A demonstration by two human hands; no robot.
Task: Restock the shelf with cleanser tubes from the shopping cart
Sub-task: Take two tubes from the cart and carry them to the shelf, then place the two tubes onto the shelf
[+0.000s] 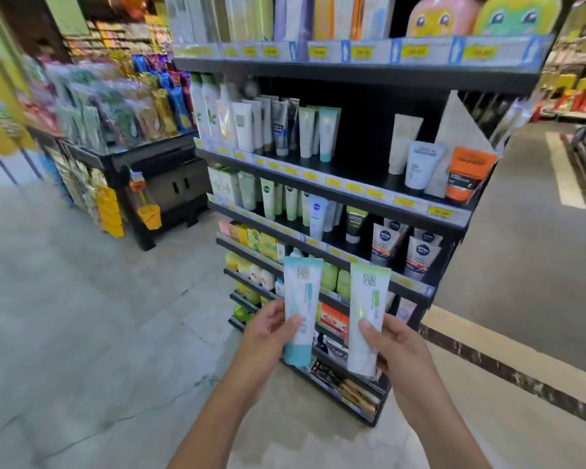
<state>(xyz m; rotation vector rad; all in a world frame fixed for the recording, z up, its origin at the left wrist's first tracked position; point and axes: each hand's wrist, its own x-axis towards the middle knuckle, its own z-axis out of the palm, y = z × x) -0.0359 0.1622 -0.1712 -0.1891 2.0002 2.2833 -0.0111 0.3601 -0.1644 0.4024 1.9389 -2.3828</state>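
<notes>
The left hand (268, 328) holds its grip closed around a white tube with a teal cap (300, 309), cap down, at about 6 o'clock. Just beside it at 3 o'clock, the right hand (391, 341) grips a white and green tube (366, 316) likewise, both held before the black shelf (352, 194), whose second tier shows a gap between standing tubes.

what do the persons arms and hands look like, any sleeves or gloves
Both arms are bare from the bottom edge of the picture to the wrist: no sleeve shows. The left hand and the right hand wear no gloves. No watch, bracelet or ring shows on either wrist or on the fingers in view. The nails look short and unpainted, though the picture is a little soft.
</notes>
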